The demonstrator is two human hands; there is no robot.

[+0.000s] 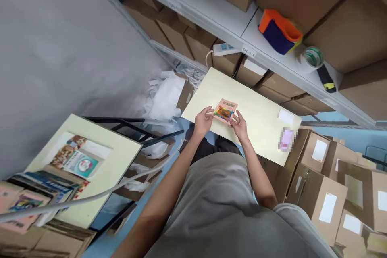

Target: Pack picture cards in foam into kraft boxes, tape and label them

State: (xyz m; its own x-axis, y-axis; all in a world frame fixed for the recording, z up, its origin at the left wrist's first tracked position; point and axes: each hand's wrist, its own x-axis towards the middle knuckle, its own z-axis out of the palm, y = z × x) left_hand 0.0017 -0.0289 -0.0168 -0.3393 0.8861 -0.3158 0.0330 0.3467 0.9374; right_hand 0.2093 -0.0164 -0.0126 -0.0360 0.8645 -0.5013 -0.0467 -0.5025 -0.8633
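Observation:
A small pink booklet (226, 109) with a colourful picture on its cover lies on a pale yellow table (260, 129) in front of me. My left hand (203, 120) touches its left edge, fingers curled around the corner. My right hand (239, 124) pinches its lower right corner with fingertips. Both hands hold the booklet just above or on the tabletop; I cannot tell which.
A white slip (286, 116) and a blurred lilac item (286, 138) lie on the table's right part. A shelf (229, 20) behind holds cardboard boxes, an orange-blue tape dispenser (279, 31), a tape roll (313, 56). A second table (90, 161) at left carries books. Labelled boxes (329, 197) stand at right.

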